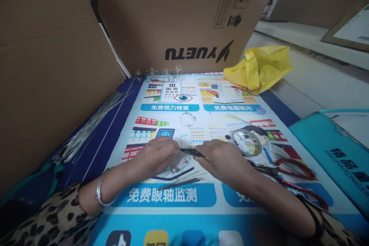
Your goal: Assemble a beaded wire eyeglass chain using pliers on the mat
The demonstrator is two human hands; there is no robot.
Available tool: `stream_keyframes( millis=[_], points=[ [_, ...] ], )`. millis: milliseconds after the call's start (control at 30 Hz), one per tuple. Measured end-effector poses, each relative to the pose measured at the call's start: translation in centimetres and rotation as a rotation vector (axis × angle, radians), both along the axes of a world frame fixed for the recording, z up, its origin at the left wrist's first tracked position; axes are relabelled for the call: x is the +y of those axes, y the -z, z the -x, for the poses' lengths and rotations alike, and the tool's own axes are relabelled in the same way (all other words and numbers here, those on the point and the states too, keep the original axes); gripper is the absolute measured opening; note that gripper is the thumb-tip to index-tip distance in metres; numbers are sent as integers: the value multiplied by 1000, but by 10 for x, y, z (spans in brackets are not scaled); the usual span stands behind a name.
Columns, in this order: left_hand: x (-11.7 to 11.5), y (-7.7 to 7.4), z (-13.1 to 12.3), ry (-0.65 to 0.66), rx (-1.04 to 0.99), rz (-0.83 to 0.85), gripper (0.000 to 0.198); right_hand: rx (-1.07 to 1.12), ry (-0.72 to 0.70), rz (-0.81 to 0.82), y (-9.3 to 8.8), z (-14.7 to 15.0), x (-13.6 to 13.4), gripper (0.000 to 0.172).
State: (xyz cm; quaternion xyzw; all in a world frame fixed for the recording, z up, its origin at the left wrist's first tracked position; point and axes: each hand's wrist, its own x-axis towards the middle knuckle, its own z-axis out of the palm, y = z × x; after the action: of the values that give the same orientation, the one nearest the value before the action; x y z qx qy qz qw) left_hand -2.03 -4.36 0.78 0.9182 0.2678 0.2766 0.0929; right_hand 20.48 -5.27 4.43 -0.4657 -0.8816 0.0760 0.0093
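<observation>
My right hand (220, 157) is wrapped round a pair of pliers (188, 152), whose dark narrow jaws point left toward my other hand. In a closed pinch, my left hand (158, 156) holds a thin wire loop with small beads (182, 165), which hangs below the fingertips. The plier tips meet the wire near those fingers; the exact contact is too small to make out. Just beyond the hands lies a finished-looking ring of beads (188, 119). Loose straight wires (184, 181) rest on the printed sheet below the hands.
Red-handled scissors (296, 169) and a round clear coil (247, 142) lie by my right forearm. A wire bundle (92, 127) and teal-handled pliers (56, 169) are at left. Cardboard (173, 15) walls the back and left. A yellow bag (259, 69) and teal bag (331, 153) sit right.
</observation>
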Motion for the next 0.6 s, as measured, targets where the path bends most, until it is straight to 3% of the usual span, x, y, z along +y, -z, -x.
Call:
stream_keyframes(
  millis=[167, 267, 467, 600],
  points=[
    [1, -2, -1, 30, -40, -30, 15, 91, -1, 113, 2, -3, 5, 21],
    [3, 1, -1, 22, -80, -34, 16, 119, 12, 93, 7, -3, 5, 20],
    [3, 1, -3, -113, -209, 36, 12, 78, -31, -349, 19, 1, -3, 19],
    [0, -6, -2, -136, -127, 20, 12, 46, -65, -476, 23, 1, -6, 17]
  ],
)
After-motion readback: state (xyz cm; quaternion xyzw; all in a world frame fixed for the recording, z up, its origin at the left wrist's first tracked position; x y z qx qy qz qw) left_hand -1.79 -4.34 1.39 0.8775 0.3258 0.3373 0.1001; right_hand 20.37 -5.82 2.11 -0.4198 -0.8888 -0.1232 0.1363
